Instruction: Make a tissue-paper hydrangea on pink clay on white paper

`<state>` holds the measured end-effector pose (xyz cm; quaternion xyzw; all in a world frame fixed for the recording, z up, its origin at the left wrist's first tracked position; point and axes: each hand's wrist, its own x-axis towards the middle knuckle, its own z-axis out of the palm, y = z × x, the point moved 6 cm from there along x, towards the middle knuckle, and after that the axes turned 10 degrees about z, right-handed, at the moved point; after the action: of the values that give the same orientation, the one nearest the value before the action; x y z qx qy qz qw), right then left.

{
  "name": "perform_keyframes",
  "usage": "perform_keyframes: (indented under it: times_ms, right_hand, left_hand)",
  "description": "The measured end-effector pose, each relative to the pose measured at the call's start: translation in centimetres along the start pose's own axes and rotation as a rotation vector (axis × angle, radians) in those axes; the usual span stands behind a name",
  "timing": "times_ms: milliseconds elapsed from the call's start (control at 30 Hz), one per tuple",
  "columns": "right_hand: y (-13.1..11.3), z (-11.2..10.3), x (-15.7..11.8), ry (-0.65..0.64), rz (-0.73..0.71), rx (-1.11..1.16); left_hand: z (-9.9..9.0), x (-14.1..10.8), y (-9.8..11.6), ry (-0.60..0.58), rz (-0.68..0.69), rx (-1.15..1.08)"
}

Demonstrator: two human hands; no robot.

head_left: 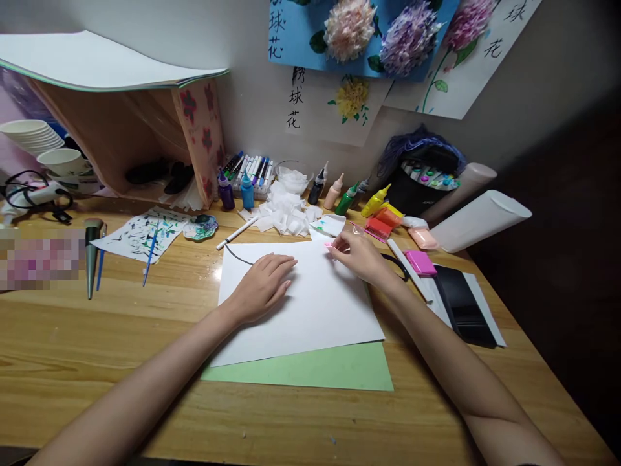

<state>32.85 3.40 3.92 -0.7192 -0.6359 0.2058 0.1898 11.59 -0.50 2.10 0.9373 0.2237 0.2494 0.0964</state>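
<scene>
My left hand (pixel 262 286) lies flat on a sheet of white paper (pixel 310 317), fingers stretched out to the right. Near the sheet's top right edge my right hand (pixel 359 256) is closed, its fingertips pinching a small pink piece (pixel 328 245); what it is made of is too small to tell. A dark curved line runs across the paper's upper left, partly under my left hand. Beneath the white sheet a green sheet (pixel 334 369) sticks out along the front. A white marker (pixel 237 233) rests at the paper's top left corner.
Behind the paper stand crumpled white tissue pieces (pixel 281 208), several paint bottles (pixel 346 200) and a box of markers (pixel 250 171). To the right are a pink packet (pixel 420 263) and a black case (pixel 463 304). Paintbrushes (pixel 151 252) and a paint-smeared sheet (pixel 140 236) lie left.
</scene>
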Motion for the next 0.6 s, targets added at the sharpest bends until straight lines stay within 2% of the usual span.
perform_keyframes:
  times_ms: [100,167,300,400,500,600]
  right_hand:
    - [0.2,0.0,0.2,-0.035,0.045,0.241]
    - [-0.2,0.2,-0.2,-0.108,0.046,0.371]
    - [-3.3,1.6,-2.7,-0.358,-0.128,0.459]
    - [-5.2,2.8,-4.8,-0.428,-0.205,0.502]
    - [-5.8,3.8,-5.8,-0.506,-0.138,0.598]
    - [-5.9,4.2,-5.9,-0.587,-0.069,0.658]
  left_hand:
    - [-0.1,0.0,0.2,0.022,0.009,-0.014]
    - [-0.3,0.0,0.3,0.041,0.012,-0.013]
    - [-0.7,0.0,0.8,0.092,0.03,-0.003]
    - [-0.8,-0.2,1.4,0.142,0.083,-0.01]
    - [-1.1,-0.6,1.7,0.215,0.091,-0.075]
    - [-1.5,-0.9,1.6,0.256,0.032,-0.176]
